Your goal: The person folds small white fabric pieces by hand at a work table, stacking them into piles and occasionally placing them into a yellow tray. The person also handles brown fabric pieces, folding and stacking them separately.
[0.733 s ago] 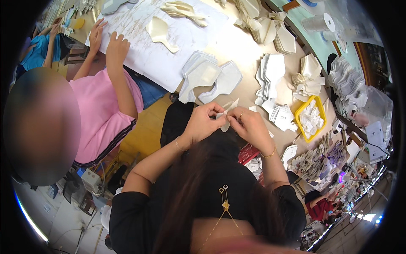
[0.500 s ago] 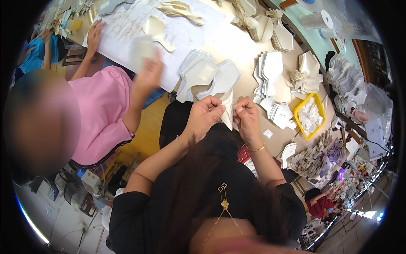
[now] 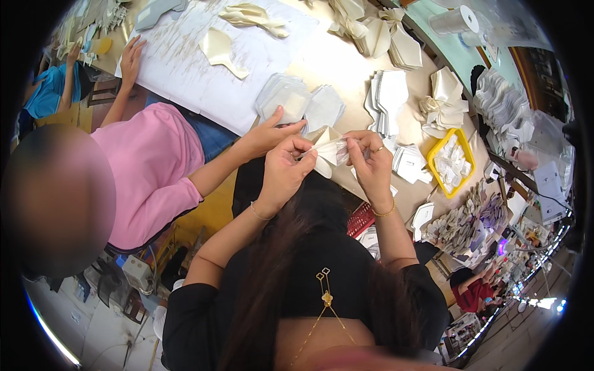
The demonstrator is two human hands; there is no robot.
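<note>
In front of my chest, a cream fabric piece is stretched between my two hands. The fingers of my left hand pinch its left edge. At its other side, a gathered, crinkled edge is gripped by my right hand. Just beyond my hands lie two overlapping stacks of pale cut pieces, a left stack and a right stack. A co-worker's hand reaches in from the left, over the near part of the left stack and close to my left hand.
The co-worker in pink sits at my left; their other hand rests by a white sheet bearing a cream piece. On the right are white stacked pieces, tied bundles, a yellow basket of small white bits and a thread spool.
The co-worker's near hand came from over the white sheet toward the left stack. My hands have spread the cream piece wider, with its crinkled edge now showing.
</note>
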